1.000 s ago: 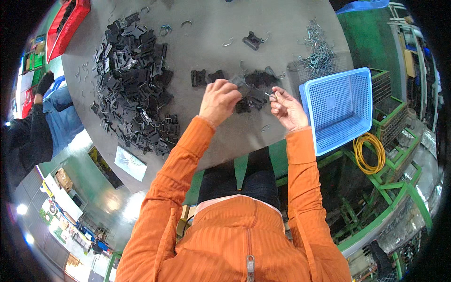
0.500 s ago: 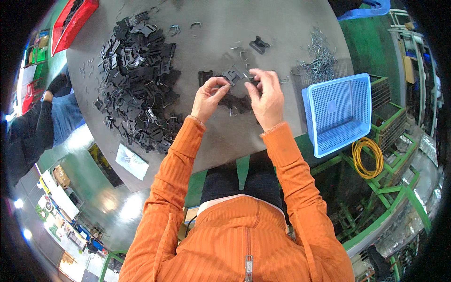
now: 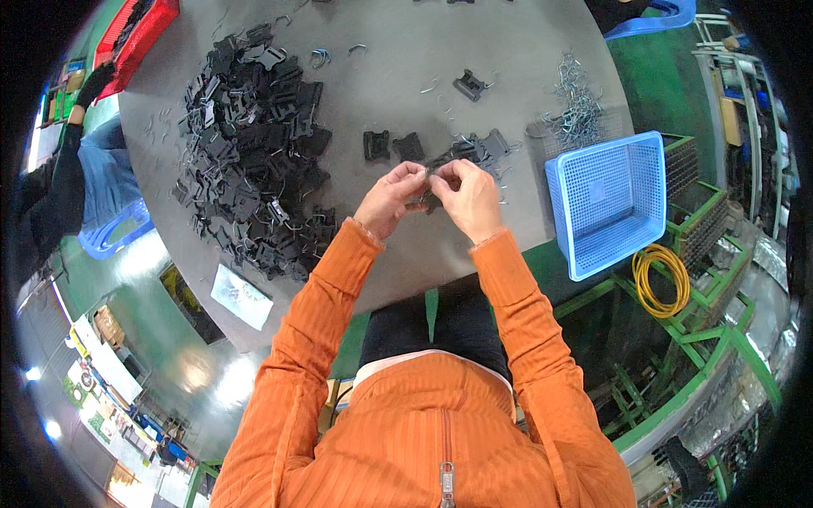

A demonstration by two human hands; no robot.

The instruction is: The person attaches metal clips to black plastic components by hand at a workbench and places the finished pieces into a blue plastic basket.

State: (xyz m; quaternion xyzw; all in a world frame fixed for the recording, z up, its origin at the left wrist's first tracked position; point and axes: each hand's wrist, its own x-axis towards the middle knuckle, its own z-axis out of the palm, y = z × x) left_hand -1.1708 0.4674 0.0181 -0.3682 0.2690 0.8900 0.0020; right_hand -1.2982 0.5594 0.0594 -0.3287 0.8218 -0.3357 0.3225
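Observation:
Both hands meet over the grey table (image 3: 373,262), fingertips almost touching. My left hand (image 3: 392,201) pinches a small black plastic part (image 3: 433,167), mostly covered by the fingers. My right hand (image 3: 470,200) is closed at the same part from the other side; whether a metal hook is in its fingers is too small to make out. Just beyond the hands lie several similar black parts (image 3: 408,147), and another black part (image 3: 468,85) sits farther off. To the left spreads a big heap of black parts (image 3: 246,135) with metal hooks among them.
On the right, a pile of metal hooks (image 3: 576,106) lies behind a blue basket (image 3: 556,212) at the table's edge. A white paper (image 3: 240,296) rests near the left edge. At far left, another person's arm (image 3: 63,169) reaches to a red basket (image 3: 152,38).
My hands have drawn together and slightly nearer to me, the black part now largely hidden between them. At far left the other person's arm has stretched up to the red basket.

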